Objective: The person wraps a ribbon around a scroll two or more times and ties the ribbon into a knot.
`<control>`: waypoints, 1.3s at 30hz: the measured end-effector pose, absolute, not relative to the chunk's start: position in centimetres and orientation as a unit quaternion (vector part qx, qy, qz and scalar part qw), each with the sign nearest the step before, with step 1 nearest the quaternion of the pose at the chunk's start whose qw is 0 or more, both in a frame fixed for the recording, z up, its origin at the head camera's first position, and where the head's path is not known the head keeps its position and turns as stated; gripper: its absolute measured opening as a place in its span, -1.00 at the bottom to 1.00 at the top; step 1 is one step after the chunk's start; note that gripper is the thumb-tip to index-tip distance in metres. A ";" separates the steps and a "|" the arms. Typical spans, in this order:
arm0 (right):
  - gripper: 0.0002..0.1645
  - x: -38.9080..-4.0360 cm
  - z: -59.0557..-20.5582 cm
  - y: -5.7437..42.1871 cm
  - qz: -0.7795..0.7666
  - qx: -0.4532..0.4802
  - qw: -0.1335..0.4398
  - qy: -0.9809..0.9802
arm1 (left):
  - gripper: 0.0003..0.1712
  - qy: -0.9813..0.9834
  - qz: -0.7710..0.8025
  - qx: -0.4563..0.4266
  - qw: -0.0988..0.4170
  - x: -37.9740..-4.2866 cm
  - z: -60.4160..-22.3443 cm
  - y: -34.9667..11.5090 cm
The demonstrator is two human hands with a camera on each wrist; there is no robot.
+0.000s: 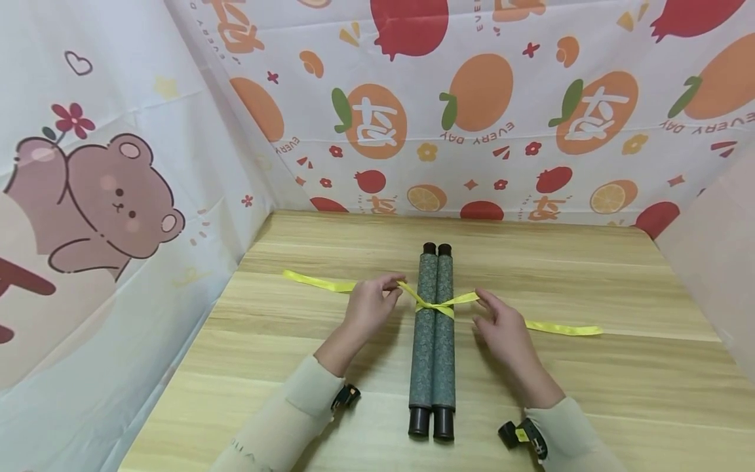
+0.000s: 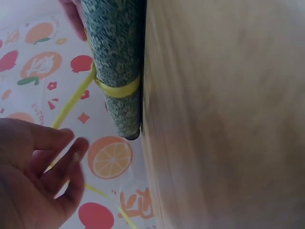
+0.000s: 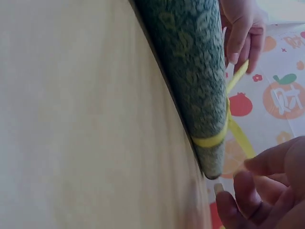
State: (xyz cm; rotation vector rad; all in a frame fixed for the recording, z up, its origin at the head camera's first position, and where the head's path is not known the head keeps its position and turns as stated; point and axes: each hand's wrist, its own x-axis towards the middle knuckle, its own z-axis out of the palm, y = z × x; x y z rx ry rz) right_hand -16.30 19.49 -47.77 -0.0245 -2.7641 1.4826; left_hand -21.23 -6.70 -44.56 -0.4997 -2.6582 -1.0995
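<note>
A scroll point(image 1: 423, 367) in green patterned cloth, rolled from both sides into two parallel rolls with dark end knobs, lies lengthwise on the table. A yellow ribbon point(image 1: 435, 306) wraps round its upper part and crosses on top. To the left, my left hand point(image 1: 367, 307) pinches one ribbon end between thumb and fingers, slightly raised. On the other side my right hand point(image 1: 506, 333) pinches the opposite end. Both wrist views show the ribbon band point(image 2: 119, 90) round the scroll point(image 3: 186, 62), the ribbon slanting up to the fingers. The ribbon's underside is hidden.
Loose ribbon tails stretch out past each hand over the wood-grain table point(image 1: 619, 393). A fruit-printed cloth point(image 1: 519, 98) hangs behind the table's far edge, and a bear-printed cloth point(image 1: 206, 170) hangs at the left.
</note>
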 end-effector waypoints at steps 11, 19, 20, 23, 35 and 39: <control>-0.77 -16.2 -46.9 19.8 0.304 0.001 0.127 -0.944 | -0.91 -0.912 -0.271 -0.200 0.235 -21.8 -44.6 -5.9; -0.84 -16.3 -46.5 20.1 0.282 -0.006 0.116 -0.952 | -0.87 -0.895 -0.382 -0.183 0.140 -21.9 -43.9 -5.8; -0.84 -16.3 -46.5 20.1 0.281 -0.007 0.111 -0.953 | -0.88 -0.884 -0.415 -0.181 0.117 -21.9 -43.8 -5.9; -0.83 -16.3 -46.6 20.3 0.283 -0.009 0.093 -0.955 | -0.88 -0.844 -0.503 -0.177 0.051 -22.2 -43.5 -6.3; -0.83 -16.4 -46.9 20.2 0.300 0.004 0.063 -0.952 | -0.68 -0.738 -0.644 -0.182 -0.088 -22.2 -43.7 -5.9; -0.84 -16.4 -46.9 20.1 0.300 0.008 0.063 -0.952 | -0.60 -0.694 -0.681 -0.192 -0.133 -22.2 -44.1 -5.5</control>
